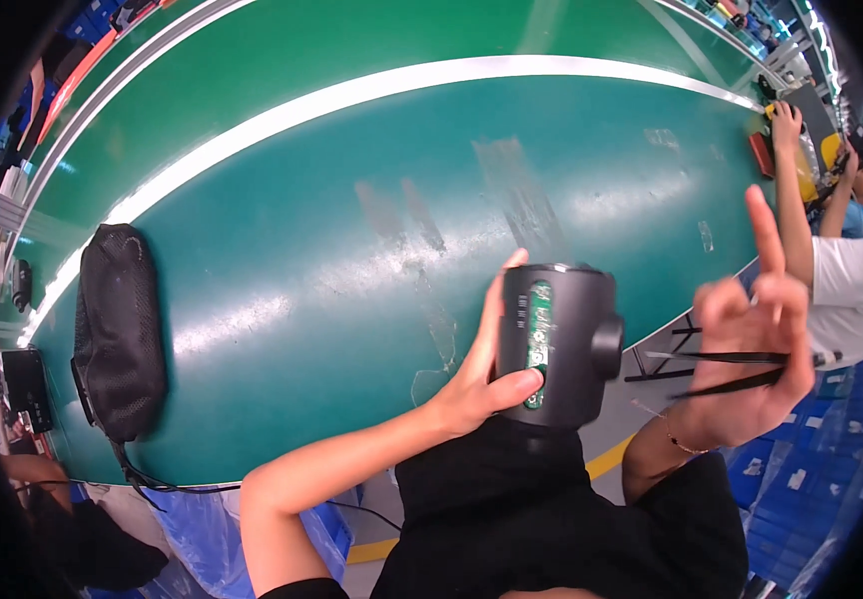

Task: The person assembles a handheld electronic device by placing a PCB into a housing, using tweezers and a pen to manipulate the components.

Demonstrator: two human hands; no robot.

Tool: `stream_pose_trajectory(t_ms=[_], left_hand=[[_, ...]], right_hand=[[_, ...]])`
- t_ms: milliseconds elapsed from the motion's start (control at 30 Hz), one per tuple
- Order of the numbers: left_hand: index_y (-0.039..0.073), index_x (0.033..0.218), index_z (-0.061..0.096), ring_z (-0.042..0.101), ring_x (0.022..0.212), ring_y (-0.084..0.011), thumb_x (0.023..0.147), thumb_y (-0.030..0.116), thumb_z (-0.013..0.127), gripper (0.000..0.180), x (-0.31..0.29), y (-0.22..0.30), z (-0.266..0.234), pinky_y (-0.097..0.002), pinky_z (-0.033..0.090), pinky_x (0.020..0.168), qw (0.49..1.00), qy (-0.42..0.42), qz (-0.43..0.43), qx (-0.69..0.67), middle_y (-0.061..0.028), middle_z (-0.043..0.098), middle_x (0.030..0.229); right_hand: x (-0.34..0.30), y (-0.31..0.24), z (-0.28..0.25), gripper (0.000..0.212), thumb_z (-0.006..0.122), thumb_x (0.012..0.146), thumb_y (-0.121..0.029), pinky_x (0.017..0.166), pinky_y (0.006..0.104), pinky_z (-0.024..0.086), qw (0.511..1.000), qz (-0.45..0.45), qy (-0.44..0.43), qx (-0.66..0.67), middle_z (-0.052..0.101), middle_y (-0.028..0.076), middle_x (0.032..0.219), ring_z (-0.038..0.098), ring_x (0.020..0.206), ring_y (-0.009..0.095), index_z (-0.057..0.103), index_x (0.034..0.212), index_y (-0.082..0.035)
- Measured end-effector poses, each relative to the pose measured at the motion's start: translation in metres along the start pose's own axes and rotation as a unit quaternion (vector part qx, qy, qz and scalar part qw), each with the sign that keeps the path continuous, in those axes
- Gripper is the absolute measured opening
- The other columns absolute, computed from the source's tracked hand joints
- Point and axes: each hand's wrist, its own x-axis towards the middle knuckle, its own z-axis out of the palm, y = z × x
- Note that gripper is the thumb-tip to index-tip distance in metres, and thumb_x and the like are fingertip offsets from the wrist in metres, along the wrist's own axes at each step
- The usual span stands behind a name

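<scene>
My left hand (476,384) is wrapped round a black, cylinder-like device (583,344), held up over the near edge of the green table. A narrow green circuit board (539,334) shows along an opening in its side, and my left thumb presses on the board's lower end. A round knob (608,347) juts out on the device's right. Off to the right and apart from the device, my right hand (751,374) is raised with its index finger pointing up. Its other fingers are curled round black tweezers (731,379), whose spread tips point toward the device.
A black mesh pouch (122,329) with a cord lies on the table (291,250) at left, beside a black box (27,389). At far right a co-worker in a white sleeve (846,299) reaches over the table. Blue bins (821,469) stand lower right.
</scene>
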Motion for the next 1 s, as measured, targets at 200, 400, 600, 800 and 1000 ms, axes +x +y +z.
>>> stream_pose_trajectory(t_ms=[200,400,600,800,1000], left_hand=[[0.005,0.134,0.0,0.015,0.125,-0.025,0.069,0.033,0.057,0.091,-0.001,-0.001,-0.003,-0.0366,0.013,0.101,0.984,-0.142,-0.048,0.096,-0.014,0.01,0.135],[0.007,0.135,0.005,0.027,0.119,-0.0232,0.067,0.031,0.055,0.088,0.002,-0.003,0.0,-0.0346,0.017,0.099,0.982,-0.174,-0.073,0.019,-0.0133,0.018,0.132],[0.007,0.135,0.005,0.027,0.119,-0.0217,0.065,0.027,0.052,0.087,0.0,0.004,0.004,-0.0324,0.017,0.099,0.98,-0.157,-0.119,-0.017,-0.0127,0.019,0.133],[0.002,0.134,0.006,0.023,0.122,-0.0201,0.058,0.057,0.05,0.104,0.003,0.009,0.011,-0.0332,0.014,0.099,0.98,-0.117,-0.158,0.033,-0.0101,0.019,0.133],[0.003,0.135,0.006,0.027,0.12,-0.0204,0.057,0.057,0.051,0.105,0.002,0.004,0.009,-0.0334,0.016,0.098,0.982,-0.102,-0.157,0.033,-0.0106,0.026,0.127]], right_hand=[[-0.035,0.001,-0.009,0.069,0.025,0.082,-0.059,0.041,0.0227,0.043,0.977,0.169,-0.13,0.026,0.053,0.017,0.071,0.052,0.044,0.018,0.048,0.084,0.007],[-0.039,0.001,-0.021,0.024,0.066,0.072,-0.013,0.046,0.0207,0.044,0.975,0.066,-0.21,-0.036,0.057,0.013,0.066,0.054,0.049,0.015,0.051,0.083,0.003],[-0.045,0.008,-0.012,0.023,0.05,0.082,-0.012,0.028,0.0163,0.033,0.967,-0.08,-0.18,-0.163,0.041,0.006,0.049,0.035,0.028,0.006,0.036,0.066,-0.002],[-0.044,0.005,-0.016,0.02,0.056,0.073,-0.004,0.032,0.0204,0.034,0.961,-0.056,-0.2,-0.18,0.046,0.006,0.048,0.04,0.032,0.01,0.039,0.063,-0.003],[-0.047,0.008,-0.016,0.023,0.063,0.064,0.003,0.033,0.0225,0.034,0.962,-0.04,-0.192,-0.189,0.048,0.006,0.045,0.042,0.032,0.012,0.041,0.06,-0.003]])
